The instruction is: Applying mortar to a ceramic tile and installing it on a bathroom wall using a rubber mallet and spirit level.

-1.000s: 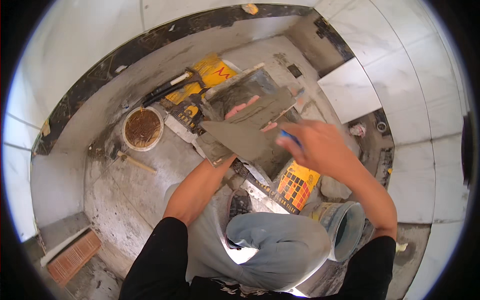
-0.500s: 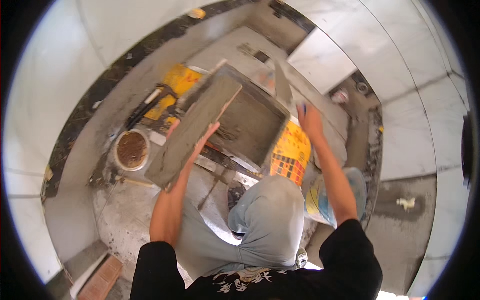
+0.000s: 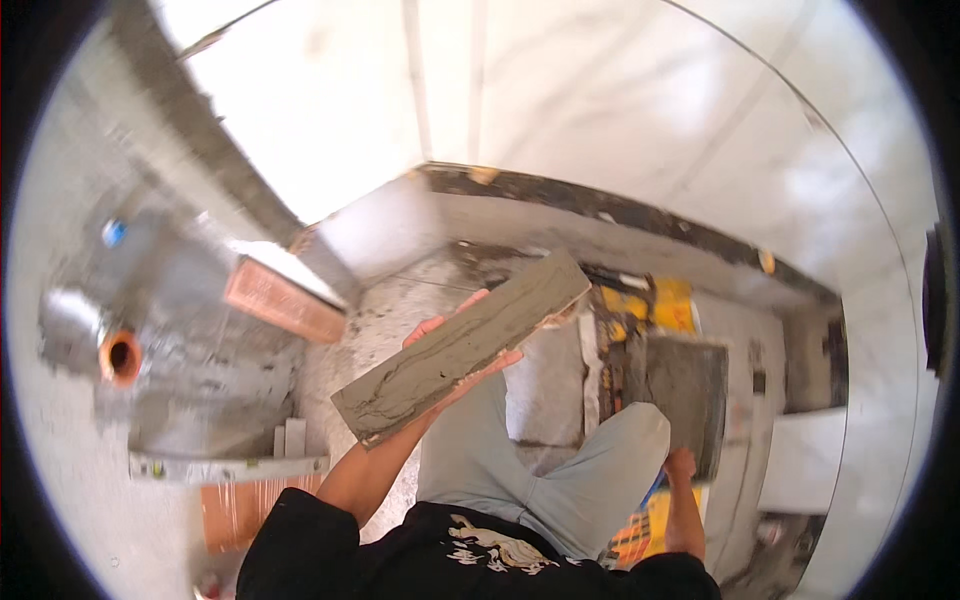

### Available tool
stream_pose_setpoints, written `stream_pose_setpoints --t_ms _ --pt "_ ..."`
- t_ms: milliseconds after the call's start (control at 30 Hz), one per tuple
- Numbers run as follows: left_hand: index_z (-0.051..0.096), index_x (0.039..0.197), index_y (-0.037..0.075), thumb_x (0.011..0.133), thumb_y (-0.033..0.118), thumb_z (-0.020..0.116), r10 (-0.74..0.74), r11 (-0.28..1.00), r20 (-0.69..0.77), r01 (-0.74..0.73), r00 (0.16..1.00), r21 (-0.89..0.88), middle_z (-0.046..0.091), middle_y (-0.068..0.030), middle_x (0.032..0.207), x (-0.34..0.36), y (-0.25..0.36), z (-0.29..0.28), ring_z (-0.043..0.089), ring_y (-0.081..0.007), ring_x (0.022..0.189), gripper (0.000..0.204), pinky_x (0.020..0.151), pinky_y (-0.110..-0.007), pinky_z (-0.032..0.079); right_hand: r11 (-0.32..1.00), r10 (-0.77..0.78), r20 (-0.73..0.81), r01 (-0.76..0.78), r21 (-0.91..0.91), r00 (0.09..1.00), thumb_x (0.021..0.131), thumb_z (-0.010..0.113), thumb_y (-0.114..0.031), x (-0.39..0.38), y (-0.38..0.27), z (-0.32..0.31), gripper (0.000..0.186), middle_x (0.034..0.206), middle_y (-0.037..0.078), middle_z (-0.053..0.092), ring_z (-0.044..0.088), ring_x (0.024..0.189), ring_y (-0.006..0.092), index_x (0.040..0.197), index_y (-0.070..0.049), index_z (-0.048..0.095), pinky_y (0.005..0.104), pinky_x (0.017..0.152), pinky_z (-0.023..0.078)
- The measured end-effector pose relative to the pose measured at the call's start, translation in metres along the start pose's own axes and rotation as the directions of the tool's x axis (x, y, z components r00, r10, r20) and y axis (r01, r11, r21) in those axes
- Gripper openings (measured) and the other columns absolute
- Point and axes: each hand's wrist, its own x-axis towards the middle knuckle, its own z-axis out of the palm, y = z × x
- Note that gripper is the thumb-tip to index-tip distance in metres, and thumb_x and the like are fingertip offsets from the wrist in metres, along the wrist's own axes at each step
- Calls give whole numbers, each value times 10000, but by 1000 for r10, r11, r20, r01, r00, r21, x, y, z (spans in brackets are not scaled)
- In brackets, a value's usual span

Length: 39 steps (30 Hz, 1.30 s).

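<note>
My left hand (image 3: 484, 374) supports a long, narrow tile strip (image 3: 460, 348) from beneath, its fingers and thumb showing along both long edges. Grey mortar covers the strip's upward face, and it slants up to the right in front of me. By my right knee, my right hand (image 3: 681, 464) is closed on the blue handle of a trowel (image 3: 655, 488); its blade is hidden from view. Just beyond that hand lies a dark rectangular mortar tub (image 3: 724, 385) with grey mortar in it.
Yellow bags (image 3: 676, 305) and a hammer (image 3: 622, 281) lie beyond the tub. At left are a wrapped brown pack (image 3: 285, 300), a spirit level (image 3: 225, 468) and an orange pipe end (image 3: 121, 357). A white tile (image 3: 803, 462) is at right.
My view has turned left, away from the tub. The coated strip stays in my left hand, now tilted flatter. My right hand with the trowel has lowered beside my knee.
</note>
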Motion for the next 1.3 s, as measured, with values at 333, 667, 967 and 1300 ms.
stream_pose_setpoints --t_ms 333,667,967,1300 --pt "304 1563 11 951 335 540 317 947 163 -303 934 -103 294 -207 1621 -70 39 48 247 -420 1506 732 1177 -699 190 414 -651 -524 835 362 550 933 620 -234 3 -226 -351 276 782 175 701 683 727 291 918 27 708 406 673 520" --pt "341 1529 -20 975 352 477 379 922 145 -360 914 -142 308 -222 1606 -69 36 83 263 -446 1486 681 1181 -719 182 -335 -906 -368 -179 925 -209 860 803 -302 -219 -410 -391 579 1316 89 625 621 1159 210 1319 -25 586 364 915 556" --pt "343 1524 -12 996 344 479 499 842 89 -458 862 -287 329 -209 1599 -89 -4 81 298 -412 1479 651 1196 -662 225 -400 -870 -472 -353 846 -144 758 803 -454 -249 -415 -375 1085 1509 172 391 408 1391 424 1571 -47 212 590 1175 324" --pt "423 1473 30 1047 306 483 696 549 315 -761 645 346 496 -139 1469 -61 36 -44 500 -275 1333 511 1140 -425 393 -510 -786 -608 -438 740 -111 877 716 -509 -230 -460 -344 918 1529 209 391 419 1395 378 1548 -54 284 573 1169 346"
